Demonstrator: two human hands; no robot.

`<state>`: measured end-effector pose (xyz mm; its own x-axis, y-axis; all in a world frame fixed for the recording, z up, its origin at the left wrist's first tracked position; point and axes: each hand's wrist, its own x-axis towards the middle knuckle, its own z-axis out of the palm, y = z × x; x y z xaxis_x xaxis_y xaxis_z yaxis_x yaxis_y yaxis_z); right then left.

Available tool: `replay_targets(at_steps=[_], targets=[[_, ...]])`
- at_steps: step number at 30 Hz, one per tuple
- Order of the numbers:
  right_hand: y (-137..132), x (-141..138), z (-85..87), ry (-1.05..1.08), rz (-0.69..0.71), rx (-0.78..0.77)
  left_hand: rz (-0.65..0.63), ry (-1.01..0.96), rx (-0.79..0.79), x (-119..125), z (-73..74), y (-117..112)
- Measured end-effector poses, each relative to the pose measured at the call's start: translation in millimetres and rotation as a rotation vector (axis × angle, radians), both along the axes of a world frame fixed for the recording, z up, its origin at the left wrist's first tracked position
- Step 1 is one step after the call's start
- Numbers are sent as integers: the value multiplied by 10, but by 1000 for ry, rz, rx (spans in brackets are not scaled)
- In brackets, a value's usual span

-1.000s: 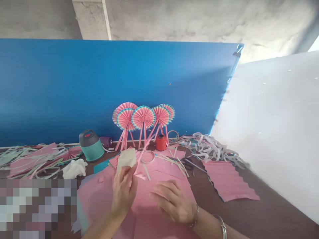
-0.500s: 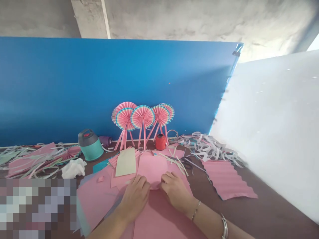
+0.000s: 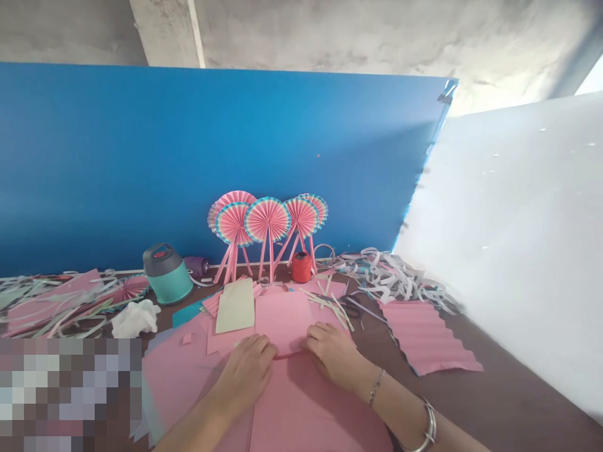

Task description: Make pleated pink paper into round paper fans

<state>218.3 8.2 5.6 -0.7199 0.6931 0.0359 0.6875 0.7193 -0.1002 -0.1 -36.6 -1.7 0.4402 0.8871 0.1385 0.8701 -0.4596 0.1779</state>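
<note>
Pressing down flat and unclenched, left grip (image 3: 247, 371) and right grip (image 3: 332, 353), on a square pink paper sheet (image 3: 284, 319). Grasping nothing. Just beyond left grip, a pale yellow paper card (image 3: 235, 306).

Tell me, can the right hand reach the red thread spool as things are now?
Probably yes. The right hand rests on the pink sheet, and the red thread spool stands beyond it. Only flat paper strips lie between; nothing tall blocks the way.

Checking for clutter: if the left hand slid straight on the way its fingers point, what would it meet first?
The left hand points forward and slightly right, so it would first push into the small pink sheet at its fingertips; depth beyond is unclear.
</note>
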Motion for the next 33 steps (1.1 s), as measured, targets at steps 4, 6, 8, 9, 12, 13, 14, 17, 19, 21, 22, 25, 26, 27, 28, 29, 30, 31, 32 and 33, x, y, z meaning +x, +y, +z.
replay_targets(at_steps=[4,6,8,9,12,13,14,17,19,21,22,25,26,27,28,29,30,31,32,33], targets=[[-9,-17,-15,11,31,36,-35,-26,6,26,-2,-1],[-7,-17,-29,34,39,38,-39,-53,14,34,-5,13],[5,-8,-52,93,25,23,-4,-126,-10,30,-1,32],[15,-1,-66,136,11,10,28,-173,-33,23,5,42],[51,23,-99,280,-39,-45,121,-295,-106,-4,25,65],[63,31,-103,320,-53,-62,138,-320,-118,-12,28,70],[74,38,-104,354,-60,-79,146,-339,-125,-19,29,73],[98,63,-87,432,-44,-120,151,-377,-125,-35,23,79],[108,82,-74,464,-26,-150,151,-392,-131,-43,27,78],[115,97,-76,483,-23,-178,148,-404,-146,-52,45,75],[119,102,-84,490,-19,-189,149,-412,-154,-57,56,74],[136,103,-129,530,-58,-209,180,-440,-169,-70,75,81],[145,100,-147,541,-91,-216,203,-449,-173,-73,73,88],[155,97,-163,548,-126,-225,229,-455,-178,-77,65,97],[167,94,-179,553,-157,-235,254,-460,-183,-80,53,108],[180,91,-192,557,-177,-241,271,-463,-187,-84,39,121],[194,89,-204,564,-183,-242,284,-465,-191,-87,24,134],[210,87,-215,573,-179,-241,292,-466,-196,-90,9,147],[225,86,-225,583,-172,-240,297,-467,-201,-93,-5,160],[239,85,-233,591,-168,-242,300,-469,-208,-96,-16,171]])
